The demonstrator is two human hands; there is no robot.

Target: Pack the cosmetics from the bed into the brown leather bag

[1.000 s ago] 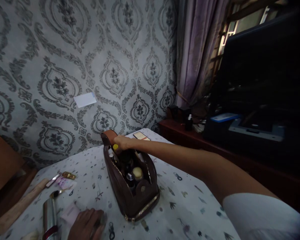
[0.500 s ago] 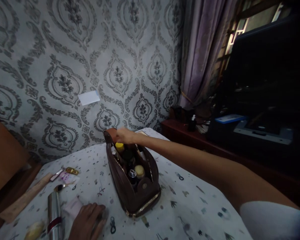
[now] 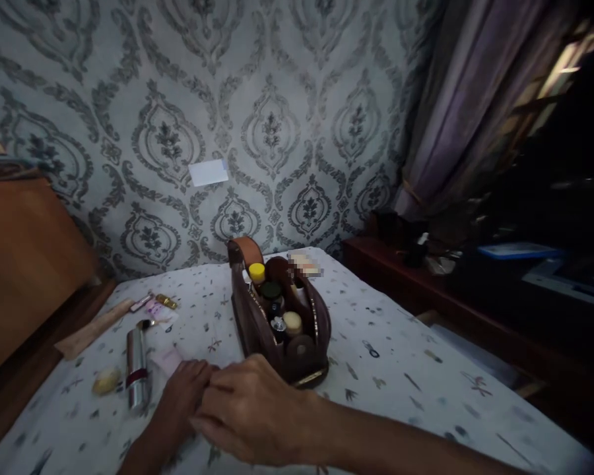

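A dark brown toiletry bag (image 3: pixel 257 349) stands unzipped on the cloth-covered table. Inside it are a yellow-capped container (image 3: pixel 257 272), a dark-lidded jar (image 3: pixel 271 291), a bottle with a shiny top (image 3: pixel 278 324) and a cream-coloured round lid (image 3: pixel 292 322). In front of the bag my right hand (image 3: pixel 257 409) is closed, its fingers curled against those of my left hand (image 3: pixel 185 396). My left hand is closed too, low over the cloth; whatever lies between the two hands is hidden. A pale pink tube (image 3: pixel 168 359) lies just beyond my left hand.
On the left lie a silver cylinder with a red band (image 3: pixel 136 369), a yellowish round item (image 3: pixel 107 381), a brush (image 3: pixel 147 324), a small gold item (image 3: pixel 166 301) and a long beige pouch (image 3: pixel 96 330). A wooden panel (image 3: pixel 24 264) borders the left; a dark red cabinet (image 3: pixel 391 270) stands right.
My right hand has come back from the bag's far end to meet my left hand. The view has turned left, so the bag appears farther right and slightly higher.
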